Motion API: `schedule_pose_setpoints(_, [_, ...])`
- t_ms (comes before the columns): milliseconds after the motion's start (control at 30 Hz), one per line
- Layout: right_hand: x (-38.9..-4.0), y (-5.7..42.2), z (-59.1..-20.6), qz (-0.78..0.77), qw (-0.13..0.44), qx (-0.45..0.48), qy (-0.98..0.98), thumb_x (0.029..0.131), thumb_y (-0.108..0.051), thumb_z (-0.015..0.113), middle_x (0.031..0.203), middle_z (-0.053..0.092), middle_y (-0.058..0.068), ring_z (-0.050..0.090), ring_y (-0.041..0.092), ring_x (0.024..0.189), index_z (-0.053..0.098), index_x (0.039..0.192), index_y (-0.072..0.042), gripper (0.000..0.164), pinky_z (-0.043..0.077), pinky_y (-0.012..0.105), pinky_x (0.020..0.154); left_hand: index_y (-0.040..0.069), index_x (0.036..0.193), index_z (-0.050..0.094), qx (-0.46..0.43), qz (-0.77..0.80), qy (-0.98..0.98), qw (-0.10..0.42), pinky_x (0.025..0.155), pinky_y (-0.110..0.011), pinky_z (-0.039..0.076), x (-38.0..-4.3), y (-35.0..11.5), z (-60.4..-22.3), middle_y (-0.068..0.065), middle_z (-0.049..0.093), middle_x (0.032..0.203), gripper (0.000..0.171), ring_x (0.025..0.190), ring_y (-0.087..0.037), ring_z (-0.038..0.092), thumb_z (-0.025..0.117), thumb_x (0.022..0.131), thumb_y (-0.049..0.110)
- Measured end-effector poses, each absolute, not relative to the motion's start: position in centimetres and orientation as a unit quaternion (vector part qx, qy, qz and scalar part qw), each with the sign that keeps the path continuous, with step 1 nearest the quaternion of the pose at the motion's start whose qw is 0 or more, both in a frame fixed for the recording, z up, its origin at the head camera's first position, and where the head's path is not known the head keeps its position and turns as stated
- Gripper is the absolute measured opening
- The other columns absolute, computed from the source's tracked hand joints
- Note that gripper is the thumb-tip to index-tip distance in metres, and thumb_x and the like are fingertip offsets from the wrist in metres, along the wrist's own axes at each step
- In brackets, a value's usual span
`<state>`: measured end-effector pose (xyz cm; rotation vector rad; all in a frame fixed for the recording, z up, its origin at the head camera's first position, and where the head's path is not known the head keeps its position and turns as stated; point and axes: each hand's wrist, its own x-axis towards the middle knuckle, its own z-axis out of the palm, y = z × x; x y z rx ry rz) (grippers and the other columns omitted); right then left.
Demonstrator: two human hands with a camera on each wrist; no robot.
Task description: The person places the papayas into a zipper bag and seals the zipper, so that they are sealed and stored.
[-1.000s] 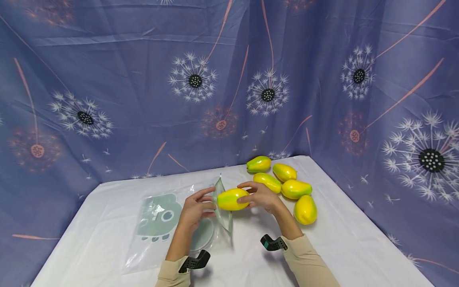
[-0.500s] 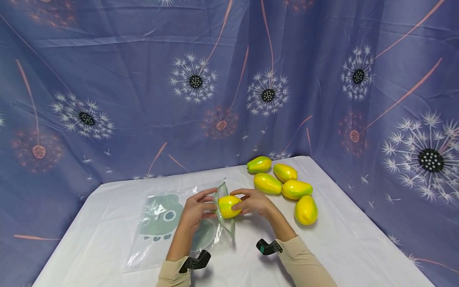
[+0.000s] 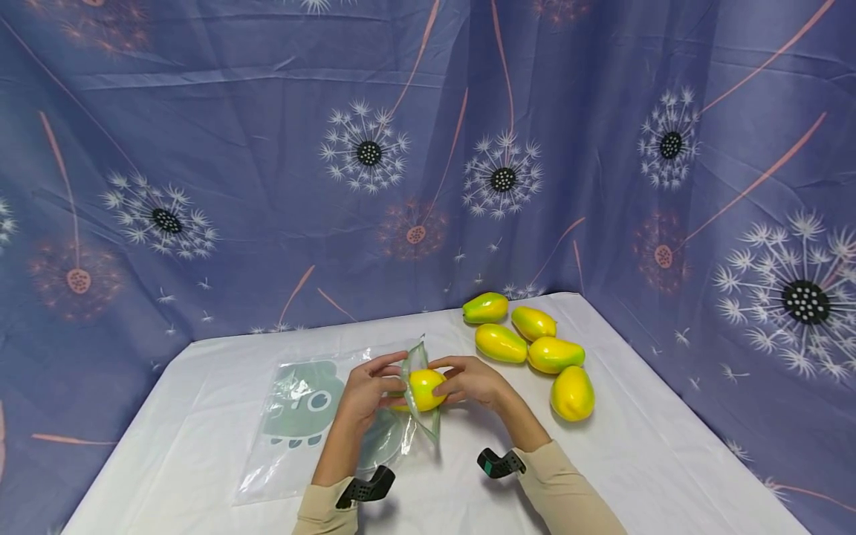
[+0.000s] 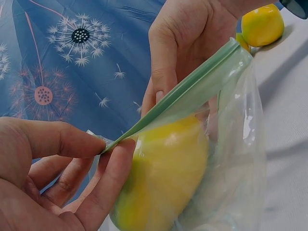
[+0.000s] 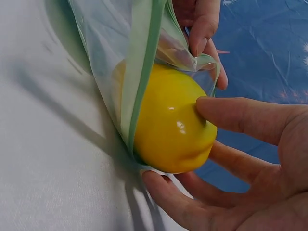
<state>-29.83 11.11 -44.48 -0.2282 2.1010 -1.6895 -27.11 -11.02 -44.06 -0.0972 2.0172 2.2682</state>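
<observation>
A clear zip bag (image 3: 301,401) with a green rim and a green cartoon print lies on the table, its mouth raised and spread at the right. My left hand (image 3: 365,390) pinches the green rim between thumb and finger, as the left wrist view shows. A yellow-green papaya (image 5: 173,120) sits partly inside the mouth, one end showing through the clear plastic (image 4: 163,173). My right hand (image 3: 476,383) holds the papaya's outer end, thumb on one side and fingers round the other (image 5: 240,115).
Several more papayas (image 3: 500,343) lie in a group at the back right of the white-covered table (image 3: 167,446). The nearest of them (image 3: 572,394) is right of my right forearm. A blue dandelion-print curtain (image 3: 267,186) hangs behind the table and along its right side.
The papaya has moved left and into the bag's mouth, with my right hand following it. My left hand has stayed at the rim. The other papayas have not moved.
</observation>
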Motion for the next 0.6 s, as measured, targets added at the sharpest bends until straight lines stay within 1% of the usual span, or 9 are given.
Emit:
schedule_pose_setpoints(100, [-29.85,11.2,-44.39,-0.599,0.203,-0.072,0.771,0.079,-0.007,0.081,0.12,0.067,0.019,0.07,0.022,0.093,0.064,0.135,-0.005,0.059,0.062,0.041,0.084,0.004,0.13,0.068,-0.034,0.744,0.665,0.051,0.066,-0.044,0.064,-27.0,-10.93,-43.9,-0.014,0.063,0.104,0.055,0.07,-0.02,0.066,0.07,0.077,-0.012])
schedule_pose_setpoints(200, [-29.86,11.39,-44.34,-0.601,0.197,-0.068,0.772,0.079,-0.006,0.081,0.114,0.07,0.017,0.071,0.022,0.09,0.063,0.133,-0.003,0.057,0.062,0.042,0.083,0.002,0.131,0.067,-0.033,0.746,0.663,0.05,0.065,-0.045,0.064,-26.92,-10.86,-43.86,-0.013,0.062,0.103,0.056,0.07,-0.02,0.065,0.07,0.077,-0.013])
schedule_pose_setpoints(333, [-29.64,11.75,-44.27,-0.599,0.186,-0.065,0.776,0.08,-0.006,0.08,0.104,0.07,0.016,0.071,0.024,0.087,0.063,0.13,0.0,0.053,0.063,0.042,0.082,0.0,0.132,0.066,-0.028,0.752,0.657,0.055,0.064,-0.044,0.064,-26.9,-10.73,-44.02,-0.012,0.061,0.102,0.057,0.071,-0.021,0.066,0.069,0.077,-0.014])
schedule_pose_setpoints(467, [-29.59,11.75,-44.26,-0.595,0.177,-0.063,0.782,0.08,-0.007,0.08,0.096,0.07,0.015,0.072,0.027,0.086,0.067,0.125,-0.002,0.047,0.063,0.041,0.081,0.0,0.132,0.066,-0.028,0.752,0.656,0.056,0.064,-0.043,0.063,-26.9,-10.68,-44.06,-0.012,0.061,0.102,0.057,0.073,-0.02,0.065,0.07,0.076,-0.013])
schedule_pose_setpoints(600, [-29.79,11.43,-44.4,-0.595,0.172,-0.067,0.782,0.079,-0.009,0.08,0.096,0.072,0.014,0.072,0.026,0.086,0.068,0.122,-0.004,0.044,0.063,0.041,0.081,0.001,0.132,0.067,-0.028,0.752,0.656,0.051,0.064,-0.043,0.064,-26.89,-10.82,-43.92,-0.011,0.061,0.101,0.057,0.073,-0.021,0.065,0.07,0.076,-0.013])
